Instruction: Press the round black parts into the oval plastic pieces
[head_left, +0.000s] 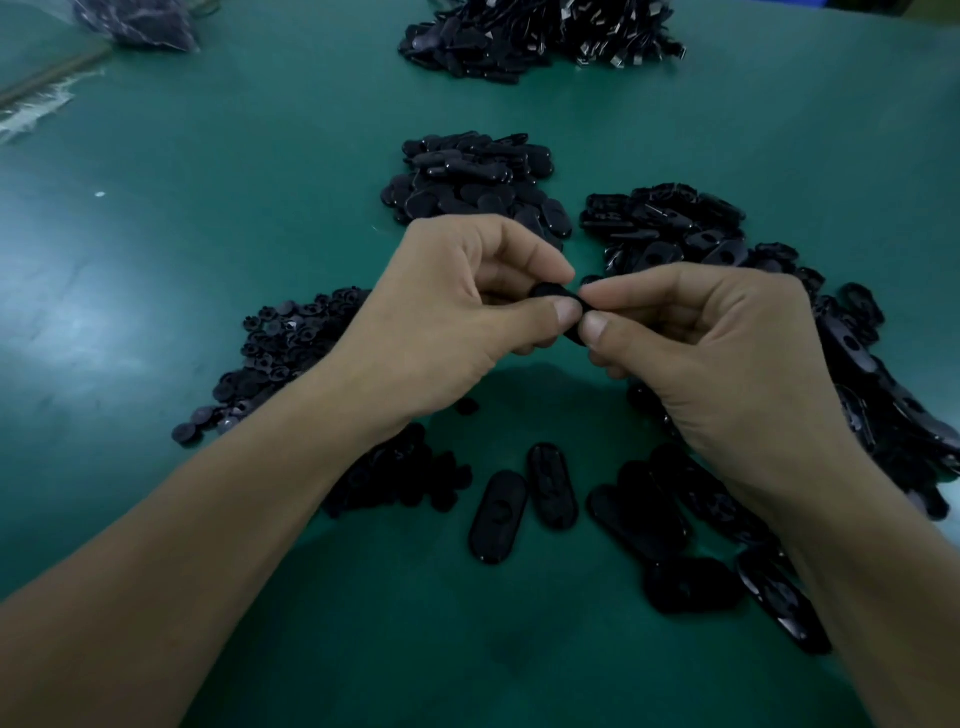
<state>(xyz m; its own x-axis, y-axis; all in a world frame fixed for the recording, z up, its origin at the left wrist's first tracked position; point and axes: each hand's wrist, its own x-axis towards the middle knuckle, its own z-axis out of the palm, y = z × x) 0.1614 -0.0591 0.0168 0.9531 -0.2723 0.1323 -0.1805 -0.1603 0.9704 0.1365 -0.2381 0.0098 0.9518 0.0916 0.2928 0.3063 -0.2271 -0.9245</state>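
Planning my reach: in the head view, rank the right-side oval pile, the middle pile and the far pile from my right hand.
From the right hand:
1. Right-side oval pile, beside it.
2. Middle pile, ahead, to the left.
3. Far pile, at the table's far end.

Pinching a black piece (550, 295) with left hand (447, 312) and right hand (727, 338); thumb tips close together, fingers curled, forearms converging.

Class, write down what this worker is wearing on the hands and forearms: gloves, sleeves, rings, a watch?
Nothing is worn. The left hand and right hand have no gloves or rings. The left forearm and right forearm show no sleeves, watch or bands. The thumbnails are cut short.
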